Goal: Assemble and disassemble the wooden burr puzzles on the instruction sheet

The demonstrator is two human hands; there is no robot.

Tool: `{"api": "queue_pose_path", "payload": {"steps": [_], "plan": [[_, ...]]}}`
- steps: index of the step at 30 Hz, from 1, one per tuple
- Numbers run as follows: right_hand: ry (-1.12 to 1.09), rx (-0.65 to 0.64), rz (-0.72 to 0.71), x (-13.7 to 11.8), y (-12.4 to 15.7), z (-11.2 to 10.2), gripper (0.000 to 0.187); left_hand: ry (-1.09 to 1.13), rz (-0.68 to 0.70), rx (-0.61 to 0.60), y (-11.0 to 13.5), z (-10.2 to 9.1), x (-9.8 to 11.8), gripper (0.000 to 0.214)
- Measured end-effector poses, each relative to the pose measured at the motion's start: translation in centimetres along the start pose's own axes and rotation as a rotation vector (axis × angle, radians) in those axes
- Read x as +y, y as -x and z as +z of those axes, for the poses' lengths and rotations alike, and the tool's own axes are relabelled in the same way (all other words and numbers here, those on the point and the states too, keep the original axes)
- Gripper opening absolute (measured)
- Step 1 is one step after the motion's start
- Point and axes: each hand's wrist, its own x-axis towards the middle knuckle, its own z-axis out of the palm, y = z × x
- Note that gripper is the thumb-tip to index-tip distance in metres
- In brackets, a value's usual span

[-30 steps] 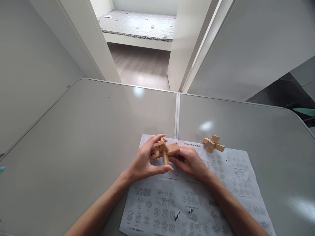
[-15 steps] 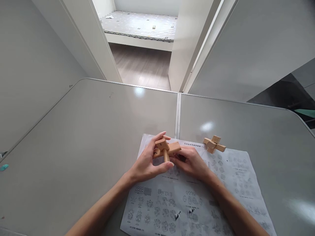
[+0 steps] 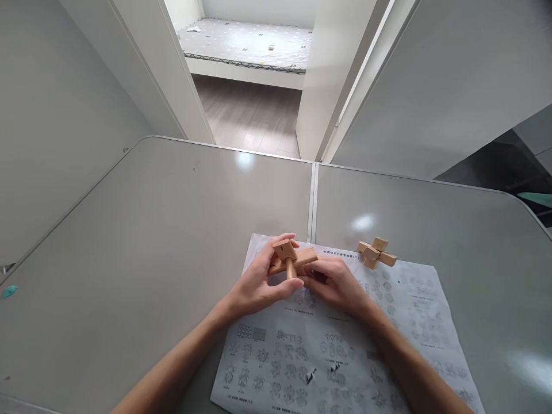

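Observation:
Between my two hands is a wooden interlocking puzzle (image 3: pixel 306 256), made of crossing flat pieces and a round peg that points toward me. My left hand (image 3: pixel 259 284) is closed round its left side, with the thumb at the end of the peg. The fingers of my right hand (image 3: pixel 334 284) pinch the puzzle's right side from below; their tips are partly hidden. Under both hands lies a printed sheet (image 3: pixel 254 397) with puzzle diagrams. A second wooden puzzle (image 3: pixel 376 253), shaped like a cross of several bars, sits at the sheet's upper right edge.
The grey table (image 3: pixel 129 259) has a metal seam (image 3: pixel 313 201) down its far half. A small teal piece (image 3: pixel 9 291) lies at the far left. Beyond the table, a doorway shows a bed (image 3: pixel 241 43) between a wall and a door (image 3: pixel 328 75).
Both hands keep their hold on the puzzle and have hardly moved. The view has shifted very slightly.

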Motion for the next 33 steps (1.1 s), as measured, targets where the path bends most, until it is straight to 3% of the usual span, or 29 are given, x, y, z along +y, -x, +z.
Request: {"api": "queue_pose_path", "payload": {"steps": [23, 28, 31, 33], "plan": [[-0.033, -0.007, 0.09, 0.27, 0.38, 0.15, 0.036, 0.056, 0.008, 0.072, 0.09, 0.33, 0.14, 0.088], [-0.111, 0.013, 0.194, 0.0, 0.51, -0.11, 0.011, -0.03, 0.1, 0.174, 0.07, 0.39, 0.24, 0.091], [-0.213, 0.054, 0.201, -0.09, 0.55, -0.37, 0.027, -0.139, 0.137, 0.241, 0.08, 0.31, 0.48, 0.083], [-0.258, 0.064, 0.198, 0.06, 0.61, -0.46, 0.027, -0.262, 0.192, 0.266, 0.09, 0.32, 0.58, 0.081]]}}
